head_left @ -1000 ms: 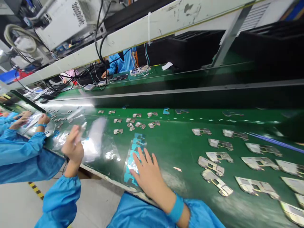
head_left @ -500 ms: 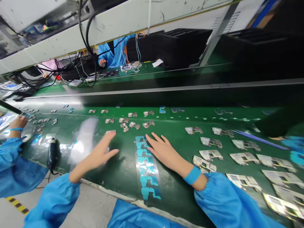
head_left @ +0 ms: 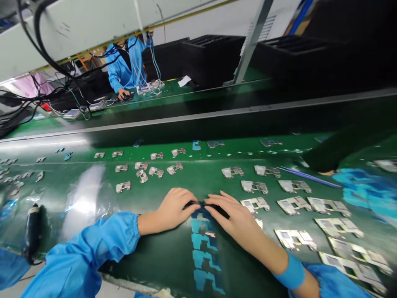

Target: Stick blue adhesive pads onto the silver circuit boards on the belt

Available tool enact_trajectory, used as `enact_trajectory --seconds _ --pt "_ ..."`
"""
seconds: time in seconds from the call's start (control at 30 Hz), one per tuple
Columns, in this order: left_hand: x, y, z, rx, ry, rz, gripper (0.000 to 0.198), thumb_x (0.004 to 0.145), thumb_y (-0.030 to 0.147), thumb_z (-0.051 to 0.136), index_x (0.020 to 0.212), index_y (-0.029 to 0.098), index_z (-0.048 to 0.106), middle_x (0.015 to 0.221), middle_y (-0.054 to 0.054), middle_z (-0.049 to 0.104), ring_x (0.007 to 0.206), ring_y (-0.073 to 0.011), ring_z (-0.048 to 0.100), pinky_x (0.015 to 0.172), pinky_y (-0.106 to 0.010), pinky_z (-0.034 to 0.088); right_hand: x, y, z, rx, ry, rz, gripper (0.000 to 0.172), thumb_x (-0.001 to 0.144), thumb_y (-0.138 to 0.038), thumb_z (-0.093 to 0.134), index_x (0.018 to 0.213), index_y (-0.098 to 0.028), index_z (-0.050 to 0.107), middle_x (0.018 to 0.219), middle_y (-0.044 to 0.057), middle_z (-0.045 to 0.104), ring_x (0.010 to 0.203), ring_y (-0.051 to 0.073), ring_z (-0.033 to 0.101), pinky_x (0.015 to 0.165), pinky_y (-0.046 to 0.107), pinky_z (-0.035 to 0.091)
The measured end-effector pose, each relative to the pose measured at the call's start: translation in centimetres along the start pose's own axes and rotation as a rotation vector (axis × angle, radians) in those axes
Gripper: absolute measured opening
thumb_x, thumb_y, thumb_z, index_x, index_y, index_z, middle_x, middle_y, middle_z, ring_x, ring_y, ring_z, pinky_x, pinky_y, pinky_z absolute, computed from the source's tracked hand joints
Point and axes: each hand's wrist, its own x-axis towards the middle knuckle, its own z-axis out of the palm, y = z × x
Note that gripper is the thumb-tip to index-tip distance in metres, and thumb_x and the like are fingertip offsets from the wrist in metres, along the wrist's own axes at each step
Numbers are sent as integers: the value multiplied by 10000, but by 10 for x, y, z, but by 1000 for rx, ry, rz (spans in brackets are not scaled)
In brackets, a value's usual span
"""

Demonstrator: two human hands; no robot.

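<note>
A strip of blue die-cut stickers on clear film (head_left: 201, 258) lies lengthwise on the green bench in front of me. At its far end, my left hand (head_left: 175, 209) pinches the edge between thumb and fingers. From the other side my right hand (head_left: 237, 215), with a blue band at the wrist, closes thumb and fingers on the same end. The fingertips of both hands nearly meet there and partly hide the top sticker. Left of my left hand lies a small metal-shielded circuit board (head_left: 123, 186), untouched.
Several similar boards (head_left: 294, 239) lie in rows to the right, others behind my hands. Purple tweezers (head_left: 308, 177) and a pile of blue sticker sheets (head_left: 366, 190) are at right. At left sit a black handheld tool (head_left: 32, 231) and clear plastic film (head_left: 83, 198).
My left hand has left the small board and moved right to the strip's far end. My right hand's fingers have closed there too. The view has shifted right.
</note>
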Motion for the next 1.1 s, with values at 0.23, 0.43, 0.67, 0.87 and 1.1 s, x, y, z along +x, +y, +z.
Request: enact_trajectory --seconds 0.23,0.43,0.67,0.87,1.1 --pt "2 3 10 172 -62 169 600 944 575 583 1363 145 572 1413 -211 590 1326 -367 531 1098 -546 403 4 -1 -44 242 141 186 208 945 -312 599 872 -266 788 1017 72 784 914 242 762 811 354 638" --pt "64 -39 -35 213 30 -110 320 993 407 560 1205 203 686 1295 -129 661 1243 -298 577 1106 -485 408 3 30 -65 595 363 789 304 675 -505 838 812 -244 763 779 55 774 682 233 744 610 302 631" --pt "148 -110 -61 175 170 -376 303 797 272 795 1057 133 725 1137 -142 634 1120 -325 623 1022 -482 475 1 42 -66 824 461 969 443 553 -532 917 847 -227 787 789 49 766 707 197 718 618 244 609" --pt "118 -60 -37 -66 230 -326 317 863 182 679 1172 136 625 1000 -83 717 871 -189 704 805 -318 578 3 35 -67 827 415 951 377 589 -521 910 757 -212 775 780 77 774 654 178 695 564 228 582" --pt "26 18 36 -748 67 -276 449 829 295 761 1242 160 647 963 -89 788 758 -172 743 645 -258 599 10 15 -58 770 205 827 355 626 -543 878 654 -216 742 882 141 803 807 283 749 614 328 607"
